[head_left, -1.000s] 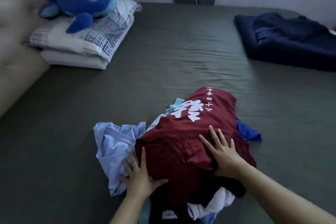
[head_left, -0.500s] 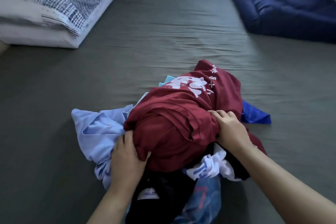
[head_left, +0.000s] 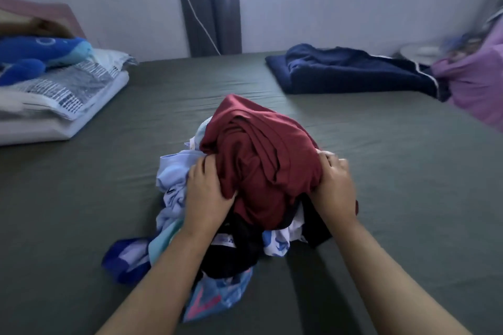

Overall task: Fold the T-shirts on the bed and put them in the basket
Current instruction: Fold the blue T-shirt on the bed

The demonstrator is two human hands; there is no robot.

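I am at the first step, picking one shirt out of the heap; my left hand and right hand each have fingers curled into the maroon T-shirt, which crowns the pile between them on the bed; next, I judge, lift it free and spread it flat beyond my fingers; no basket shows.

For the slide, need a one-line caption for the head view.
Both hands, left hand and right hand, grip a maroon T-shirt atop a clothes pile on the bed.
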